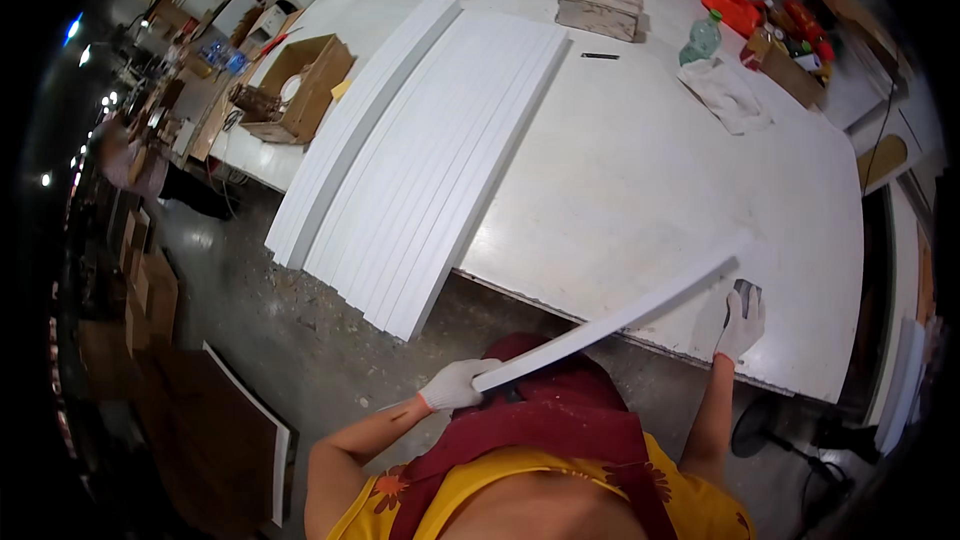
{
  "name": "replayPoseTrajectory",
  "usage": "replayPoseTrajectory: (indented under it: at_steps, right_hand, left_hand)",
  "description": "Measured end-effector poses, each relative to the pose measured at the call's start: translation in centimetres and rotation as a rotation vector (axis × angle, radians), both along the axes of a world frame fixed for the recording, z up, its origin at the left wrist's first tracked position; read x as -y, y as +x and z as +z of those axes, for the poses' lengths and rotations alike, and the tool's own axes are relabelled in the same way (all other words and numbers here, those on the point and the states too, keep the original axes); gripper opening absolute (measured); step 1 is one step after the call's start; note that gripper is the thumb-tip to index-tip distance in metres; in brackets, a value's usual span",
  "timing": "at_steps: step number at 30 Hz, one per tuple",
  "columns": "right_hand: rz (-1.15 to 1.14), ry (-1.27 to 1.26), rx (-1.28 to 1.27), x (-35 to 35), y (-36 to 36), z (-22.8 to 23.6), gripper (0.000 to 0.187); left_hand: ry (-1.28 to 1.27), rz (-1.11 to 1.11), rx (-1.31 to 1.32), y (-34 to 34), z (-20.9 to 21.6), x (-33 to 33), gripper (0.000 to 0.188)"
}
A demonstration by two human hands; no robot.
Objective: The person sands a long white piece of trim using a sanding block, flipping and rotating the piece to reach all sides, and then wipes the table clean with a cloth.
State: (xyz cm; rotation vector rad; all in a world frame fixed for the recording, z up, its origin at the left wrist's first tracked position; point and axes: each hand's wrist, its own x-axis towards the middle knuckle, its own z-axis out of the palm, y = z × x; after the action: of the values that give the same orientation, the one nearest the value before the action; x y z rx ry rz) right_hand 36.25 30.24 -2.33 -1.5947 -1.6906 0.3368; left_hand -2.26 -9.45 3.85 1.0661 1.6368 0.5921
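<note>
My left hand (453,385), in a white glove, is closed around the near end of a long white strip (610,323). The strip slants up to the right, crossing the table's front edge, and its far end is over the tabletop. My right hand (740,328), also gloved in white, is over the table to the right of the strip and apart from it. Its fingers are closed on a small dark grey pad (743,287), mostly hidden by the hand. To the left, several similar white boards (440,160) lie side by side and overhang the front edge.
On the white table (640,170) are a worn block (598,8), a green bottle (703,38), a cloth (725,95) and a red bag (730,8). A cardboard box (298,90) stands left of the boards. Another person (135,160) is far left; a dark stand (790,440) is at lower right.
</note>
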Motion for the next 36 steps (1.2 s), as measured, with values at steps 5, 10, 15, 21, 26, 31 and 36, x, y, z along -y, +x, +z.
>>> replayPoseTrajectory:
  at_steps: [5,10,15,21,26,31,36]
  right_hand:
    - [0.003,0.060,0.131,-0.2,-0.6,0.5,0.049]
    - [0.010,0.054,0.158,-0.4,-0.6,0.8,0.046]
    - [0.004,0.027,0.157,-0.7,-0.3,-0.2,0.047]
    - [-0.033,0.015,0.179,-0.5,-0.2,-0.2,0.047]
    - [-0.044,-0.023,0.187,-0.2,-0.6,0.2,0.048]
    - [-0.036,-0.015,0.196,-0.3,-0.7,0.2,0.048]
    - [-0.015,0.007,0.189,-0.4,-0.7,-0.1,0.048]
  left_hand:
    - [0.018,0.407,0.185,-3.0,3.6,3.0,0.070]
    - [-0.061,0.519,-0.387,-11.6,7.4,0.8,0.080]
    - [0.155,0.531,-0.615,-25.5,3.0,-1.8,0.089]
    - [-0.003,0.619,-0.623,-33.0,3.8,-8.8,0.090]
    - [0.089,0.663,-0.503,-36.9,2.8,-11.3,0.091]
    - [0.143,0.635,-0.745,-39.4,0.8,-11.6,0.073]
    - [0.052,0.621,-0.894,-43.3,0.9,-11.4,0.049]
